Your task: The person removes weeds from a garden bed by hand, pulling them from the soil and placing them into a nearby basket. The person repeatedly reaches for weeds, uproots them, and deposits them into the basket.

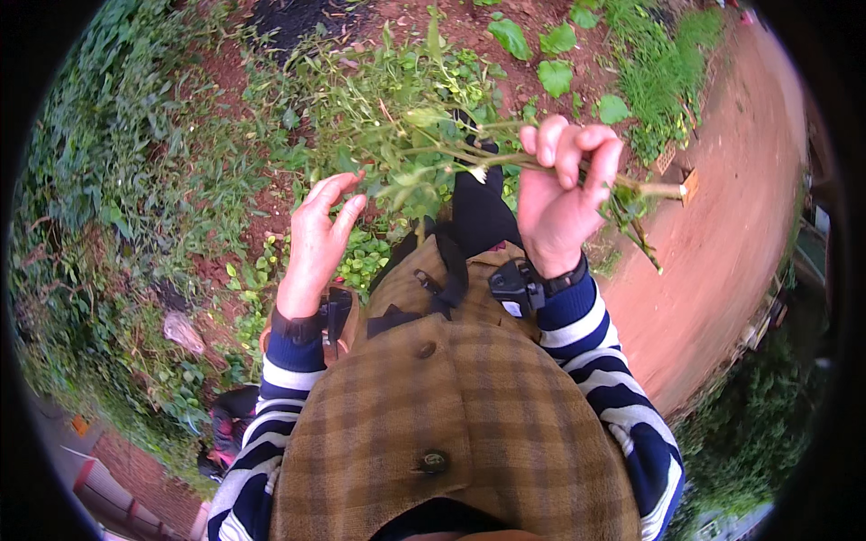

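My right hand [565, 193] is closed around a cut leafy plant stem [490, 161]. Its pale, thick cut end sticks out to the right of my fist, and a thin side shoot [639, 233] hangs below that end. Thin branches with green leaves and what look like pods spread from the fist towards the left. My left hand [325, 226] is raised with thumb and fingers apart, holding nothing, just left of the leafy tips. Behind my left wrist, an orange-brown container [348, 314] is partly hidden by the sleeve and a wrist-worn device.
Tangled green plants [122, 155] cover the reddish soil at the left. Broad-leaved seedlings [555, 78] grow ahead. A bare dirt path [731, 203] curves along the right, with a brick [666, 157] at its edge. A crumpled pale wrapper [183, 331] lies at left; another person [230, 429] is lower left.
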The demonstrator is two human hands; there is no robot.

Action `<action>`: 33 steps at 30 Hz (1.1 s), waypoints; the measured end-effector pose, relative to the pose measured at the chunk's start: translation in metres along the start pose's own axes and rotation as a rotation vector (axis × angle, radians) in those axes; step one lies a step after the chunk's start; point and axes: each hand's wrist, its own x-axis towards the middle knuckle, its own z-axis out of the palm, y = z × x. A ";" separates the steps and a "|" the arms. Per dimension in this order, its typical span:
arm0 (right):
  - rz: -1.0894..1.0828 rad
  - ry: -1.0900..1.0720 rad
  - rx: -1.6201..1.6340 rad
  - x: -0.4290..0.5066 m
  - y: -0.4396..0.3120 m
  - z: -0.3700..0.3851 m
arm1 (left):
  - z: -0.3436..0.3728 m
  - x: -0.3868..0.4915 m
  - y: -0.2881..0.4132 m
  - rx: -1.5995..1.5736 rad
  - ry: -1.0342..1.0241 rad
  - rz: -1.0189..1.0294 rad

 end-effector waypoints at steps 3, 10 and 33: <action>-0.004 -0.128 0.026 -0.007 -0.001 0.005 | -0.004 -0.004 -0.003 -0.036 0.062 0.002; -0.043 -0.123 -0.025 0.002 -0.031 -0.005 | 0.003 -0.015 -0.007 -0.084 0.067 0.049; -0.291 -0.093 -0.197 0.105 -0.135 -0.073 | 0.007 -0.044 -0.100 0.102 0.016 -0.153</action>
